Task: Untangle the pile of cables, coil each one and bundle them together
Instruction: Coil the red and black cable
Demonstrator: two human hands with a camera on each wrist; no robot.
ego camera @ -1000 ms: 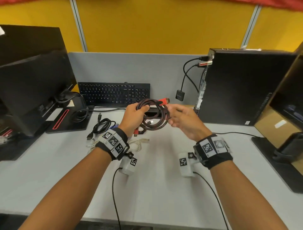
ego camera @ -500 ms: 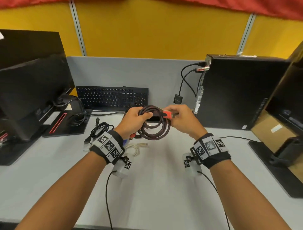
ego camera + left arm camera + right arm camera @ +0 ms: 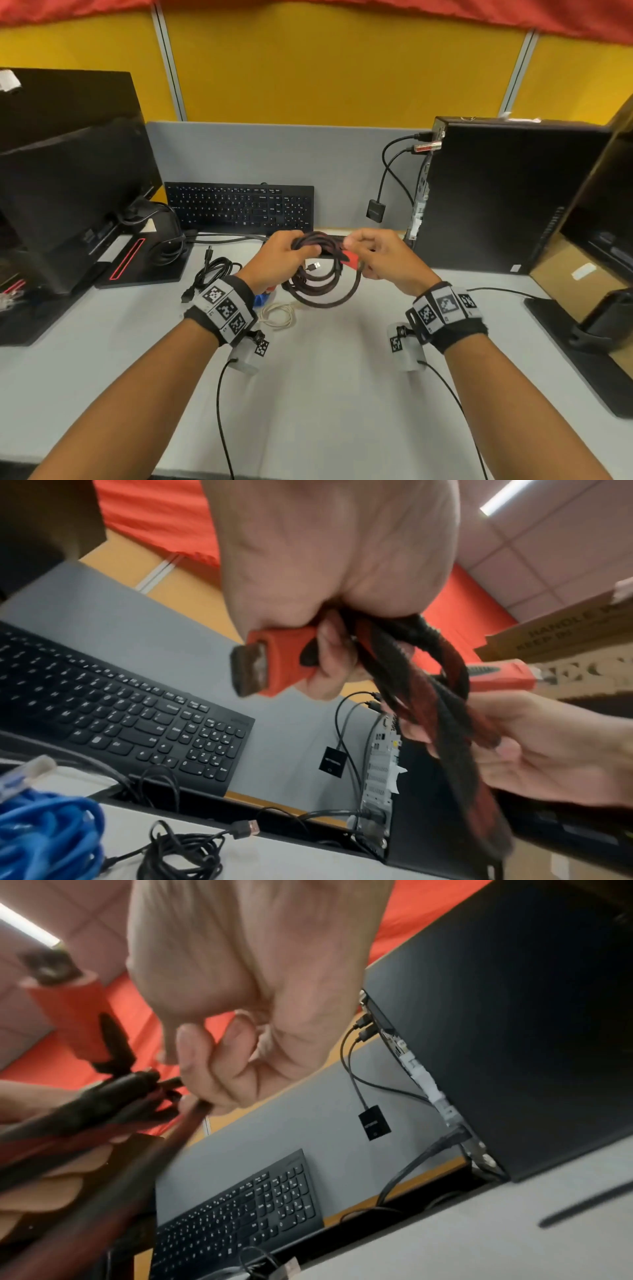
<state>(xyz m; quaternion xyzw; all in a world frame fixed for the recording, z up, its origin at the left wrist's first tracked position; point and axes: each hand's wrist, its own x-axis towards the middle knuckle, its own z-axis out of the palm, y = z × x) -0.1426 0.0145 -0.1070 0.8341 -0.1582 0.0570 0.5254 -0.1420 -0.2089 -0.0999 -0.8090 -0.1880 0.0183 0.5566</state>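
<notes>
Your left hand (image 3: 281, 255) grips the coiled red-black braided HDMI cable (image 3: 325, 281) above the desk (image 3: 325, 394), in front of the keyboard (image 3: 239, 209). Your right hand (image 3: 383, 257) pinches its strands beside the red plug (image 3: 350, 259). White cable coil (image 3: 277, 315) lies below.

A pale grey desk (image 3: 308, 394) carries a black keyboard (image 3: 239, 209) at its back edge. In front of the keyboard lie a black cable bundle (image 3: 212, 270), a blue cable (image 3: 261, 300) and a white cable coil (image 3: 278, 315). Right of the keyboard stands a black computer tower (image 3: 507, 195); left, a monitor stand (image 3: 144, 260).
</notes>
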